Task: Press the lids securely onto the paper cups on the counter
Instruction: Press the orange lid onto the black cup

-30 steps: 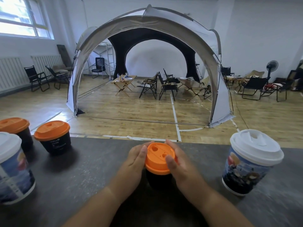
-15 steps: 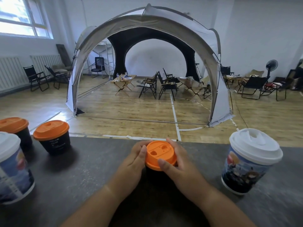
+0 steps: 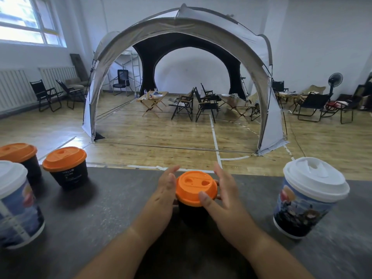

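Observation:
A black paper cup (image 3: 192,213) with an orange lid (image 3: 196,188) stands on the dark counter (image 3: 100,228) right in front of me. My left hand (image 3: 164,195) lies against the cup's left side, fingers straight and lifted off the lid's far rim. My right hand (image 3: 223,200) flanks the right side. Its thumb presses on the lid's near edge and its lower fingers curl round the rim.
Two more black cups with orange lids (image 3: 65,158) (image 3: 17,151) stand at the far left. A printed cup with a white lid (image 3: 310,196) stands to the right, another (image 3: 14,204) at the left edge. Beyond the counter edge is a hall with a tent (image 3: 181,23) and chairs.
Both hands gripped the lid before; now the fingers of both have straightened and opened away from its far rim. The lid sits flatter on the cup. The right thumb stays on the near edge.

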`<move>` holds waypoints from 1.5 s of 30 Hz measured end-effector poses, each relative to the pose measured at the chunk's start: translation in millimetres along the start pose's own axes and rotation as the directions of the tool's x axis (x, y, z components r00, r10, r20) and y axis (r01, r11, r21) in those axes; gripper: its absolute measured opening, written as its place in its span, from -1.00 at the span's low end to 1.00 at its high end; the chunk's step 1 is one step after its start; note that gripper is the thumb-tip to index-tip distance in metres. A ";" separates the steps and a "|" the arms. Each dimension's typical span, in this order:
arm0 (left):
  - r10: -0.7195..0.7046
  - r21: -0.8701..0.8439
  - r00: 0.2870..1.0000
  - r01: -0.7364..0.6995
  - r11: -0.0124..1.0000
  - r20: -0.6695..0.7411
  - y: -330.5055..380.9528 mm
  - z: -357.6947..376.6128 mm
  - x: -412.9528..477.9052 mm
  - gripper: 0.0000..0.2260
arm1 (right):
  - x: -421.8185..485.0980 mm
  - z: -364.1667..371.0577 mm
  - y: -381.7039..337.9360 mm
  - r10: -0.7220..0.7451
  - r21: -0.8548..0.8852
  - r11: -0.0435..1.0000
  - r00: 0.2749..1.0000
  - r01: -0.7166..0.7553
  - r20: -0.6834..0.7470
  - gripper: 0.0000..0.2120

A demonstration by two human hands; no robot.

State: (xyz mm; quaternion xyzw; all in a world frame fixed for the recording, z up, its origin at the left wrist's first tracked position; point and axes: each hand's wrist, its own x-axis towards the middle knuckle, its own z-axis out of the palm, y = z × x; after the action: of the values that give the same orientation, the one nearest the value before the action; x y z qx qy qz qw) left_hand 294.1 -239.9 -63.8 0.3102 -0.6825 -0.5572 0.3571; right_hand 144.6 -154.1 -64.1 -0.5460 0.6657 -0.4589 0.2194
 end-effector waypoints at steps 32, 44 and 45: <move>-0.224 -0.568 0.906 0.403 0.718 0.360 18.9 17.6 -14.9 -0.50 | 6.3 -9.7 -9.0 0.233 0.763 0.637 0.971 -0.110 -0.055 -0.45; -0.217 -0.596 0.901 0.414 0.688 0.375 22.4 19.8 -18.1 -0.49 | 6.5 -8.1 -5.6 0.211 0.808 0.584 0.976 -0.079 -0.057 -0.49; -0.221 -0.586 0.913 0.392 0.709 0.343 22.3 20.1 -17.7 -0.46 | 5.5 -8.6 -7.2 0.203 0.806 0.586 0.978 -0.082 -0.049 -0.48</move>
State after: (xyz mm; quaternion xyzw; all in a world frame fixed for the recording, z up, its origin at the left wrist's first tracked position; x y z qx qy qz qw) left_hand 286.6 -210.4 -46.9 0.2066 -0.4267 -0.8427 0.2553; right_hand 139.9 -155.9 -52.7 -0.3018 0.4442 -0.7251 0.4310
